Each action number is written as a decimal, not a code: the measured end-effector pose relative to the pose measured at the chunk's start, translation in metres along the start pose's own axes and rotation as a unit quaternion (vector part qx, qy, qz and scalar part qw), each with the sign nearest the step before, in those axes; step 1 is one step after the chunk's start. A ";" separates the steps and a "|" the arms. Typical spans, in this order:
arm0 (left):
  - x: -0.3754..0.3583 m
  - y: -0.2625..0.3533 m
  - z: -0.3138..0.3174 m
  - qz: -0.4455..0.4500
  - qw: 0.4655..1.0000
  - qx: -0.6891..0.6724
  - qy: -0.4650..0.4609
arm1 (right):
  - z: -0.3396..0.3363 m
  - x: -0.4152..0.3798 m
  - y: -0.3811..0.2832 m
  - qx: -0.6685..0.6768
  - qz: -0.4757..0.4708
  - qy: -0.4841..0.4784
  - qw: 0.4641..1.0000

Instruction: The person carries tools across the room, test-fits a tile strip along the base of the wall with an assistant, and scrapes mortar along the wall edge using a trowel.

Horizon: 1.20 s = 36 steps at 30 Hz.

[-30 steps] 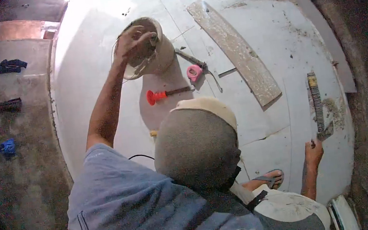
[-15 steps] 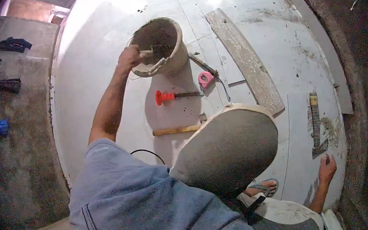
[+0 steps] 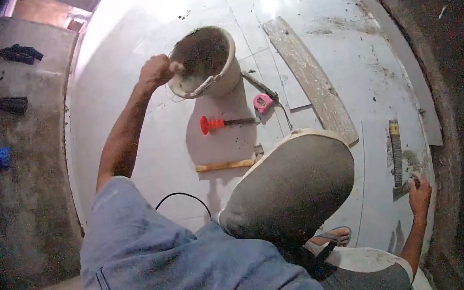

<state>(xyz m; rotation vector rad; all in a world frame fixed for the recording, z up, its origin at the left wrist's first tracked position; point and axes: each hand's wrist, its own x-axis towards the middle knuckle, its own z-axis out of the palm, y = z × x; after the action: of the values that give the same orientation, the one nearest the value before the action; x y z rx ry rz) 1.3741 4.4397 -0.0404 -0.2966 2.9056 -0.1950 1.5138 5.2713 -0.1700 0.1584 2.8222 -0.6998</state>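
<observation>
The left hand [image 3: 156,71] is closed around a tool handle dipped in the mortar bucket [image 3: 205,61], at its near rim. The right hand [image 3: 420,194] (a half-second ago hovering open beside it) now touches the notched trowel [image 3: 398,159] on the tiled floor [image 3: 146,150], so mixing looks paused; I cannot tell whether its fingers are clamped.

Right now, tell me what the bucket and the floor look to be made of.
Bucket: probably plastic, pale and matte, smeared with grey; dark mortar-like mix inside, where the left hand grips a handle. Floor: apparently glazed white tile, glossy, with glare and thin joint lines, dirt-speckled.
</observation>
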 end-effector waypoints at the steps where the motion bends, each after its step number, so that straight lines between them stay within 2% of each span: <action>1: -0.007 0.013 -0.010 -0.008 1.000 0.003 0.030 | -0.003 -0.004 -0.006 -0.022 0.011 -0.008 1.000; 4: -0.009 0.014 -0.009 0.047 0.989 0.054 -0.126 | -0.010 -0.013 -0.021 0.008 0.040 -0.037 0.998; 5: -0.005 0.006 -0.003 0.025 0.999 0.034 -0.027 | -0.007 -0.016 -0.019 0.014 0.030 -0.006 0.999; 7: 0.006 -0.012 -0.008 -0.031 0.998 -0.043 0.028 | -0.003 -0.026 -0.012 0.020 0.008 0.051 0.998; 8: 0.015 -0.014 -0.007 -0.059 0.993 -0.086 0.055 | -0.003 -0.026 -0.010 0.043 0.022 0.034 0.998; 9: -0.007 0.020 -0.039 -0.051 0.981 -0.178 0.060 | -0.005 -0.024 -0.010 0.066 0.038 0.022 0.997; 10: -0.015 0.036 -0.049 -0.086 0.958 -0.267 0.052 | -0.007 -0.024 -0.007 0.088 0.060 0.015 0.994; 11: -0.015 0.054 -0.055 -0.109 0.928 -0.355 0.036 | -0.003 -0.020 0.000 0.146 0.043 0.001 0.988; 12: -0.018 0.067 -0.055 -0.005 0.913 -0.408 0.023 | 0.007 -0.014 0.001 0.154 0.017 0.039 0.987; 13: -0.021 0.105 -0.051 0.108 0.918 -0.366 0.105 | -0.022 -0.015 -0.060 0.287 0.070 -0.047 0.954; 14: -0.028 0.149 -0.064 0.112 0.904 -0.413 0.014 | -0.016 -0.007 -0.066 0.242 0.052 -0.024 0.969; 15: -0.042 0.203 -0.078 0.091 0.876 -0.471 -0.058 | -0.013 0.000 -0.084 0.291 -0.065 0.027 0.954; 16: -0.056 0.258 -0.092 0.061 0.843 -0.520 -0.126 | 0.000 0.007 -0.082 0.351 -0.058 0.013 0.935; 17: -0.053 0.297 -0.084 0.084 0.779 -0.587 -0.204 | 0.007 0.020 -0.088 0.282 -0.097 -0.013 0.954; 18: -0.058 0.344 -0.082 0.196 0.814 -0.503 -0.216 | -0.005 0.011 -0.114 0.363 -0.113 0.001 0.925; 19: -0.075 0.389 -0.084 0.297 0.834 -0.416 -0.209 | -0.006 0.013 -0.121 0.365 -0.109 -0.017 0.925; 20: -0.092 0.427 -0.087 0.389 0.842 -0.325 -0.186 | -0.005 0.006 -0.135 0.476 -0.043 -0.017 0.878; 21: -0.106 0.465 -0.077 0.324 0.793 -0.420 -0.298 | -0.007 0.003 -0.136 0.549 0.024 -0.039 0.834; 22: -0.122 0.500 -0.065 0.245 0.726 -0.499 -0.404 | -0.010 -0.005 -0.134 0.600 0.042 -0.020 0.799; 24: -0.165 0.554 -0.054 0.341 0.655 -0.474 -0.480 | -0.016 -0.024 -0.123 0.692 0.075 0.025 0.718; 25: -0.183 0.579 -0.047 0.359 0.654 -0.428 -0.510 | -0.004 -0.035 -0.112 0.738 0.043 0.114 0.663; 26: -0.190 0.595 -0.036 0.376 0.648 -0.387 -0.537 | 0.004 -0.040 -0.093 0.721 0.103 0.130 0.672; 27: -0.187 0.606 -0.007 0.545 0.630 -0.323 -0.449 | 0.001 -0.051 -0.076 0.707 0.160 0.142 0.674; 28: -0.178 0.617 0.031 0.692 0.587 -0.247 -0.341 | 0.010 -0.059 -0.043 0.683 0.213 0.152 0.682; 30: -0.206 0.630 0.029 0.803 0.527 -0.196 -0.195 | 0.047 -0.081 0.034 0.621 0.317 0.166 0.698; 32: -0.230 0.615 0.025 0.767 0.524 -0.251 -0.273 | 0.053 -0.140 0.088 0.546 0.376 0.199 0.722; 34: -0.220 0.603 0.041 0.775 0.497 -0.181 -0.346 | 0.080 -0.185 0.153 0.518 0.305 0.365 0.711; 36: -0.190 0.602 0.073 0.711 0.532 -0.016 -0.459 | 0.074 -0.217 0.190 0.470 0.389 0.384 0.693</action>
<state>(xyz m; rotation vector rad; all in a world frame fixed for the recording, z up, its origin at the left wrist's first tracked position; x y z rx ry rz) 1.4610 5.0566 -0.1650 1.4557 1.2955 0.2439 1.7683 5.3932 -0.2648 2.0546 2.1299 -2.0350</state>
